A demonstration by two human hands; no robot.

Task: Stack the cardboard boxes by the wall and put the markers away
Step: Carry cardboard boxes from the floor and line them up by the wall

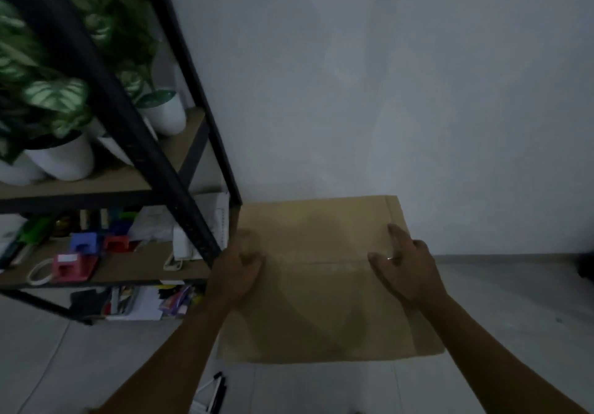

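Note:
A brown cardboard box (321, 288) stands against the grey wall, just right of a black shelf unit. Its top flaps are closed, with a seam across the middle. My left hand (236, 266) curls over the box's left top edge, gripping it. My right hand (408, 269) lies on the top at the right side, fingers spread flat along the seam, a ring on one finger. Several black and white markers (215, 391) lie on the floor at the bottom, under my left forearm. Whether another box sits beneath this one is hidden.
The black metal shelf unit (180, 169) stands at left, holding white plant pots (64, 159) with leafy plants, coloured tape dispensers (75, 266) and papers lower down. Pale tiled floor (498, 301) stretches right of the box. A dark object (586, 269) sits at the right edge.

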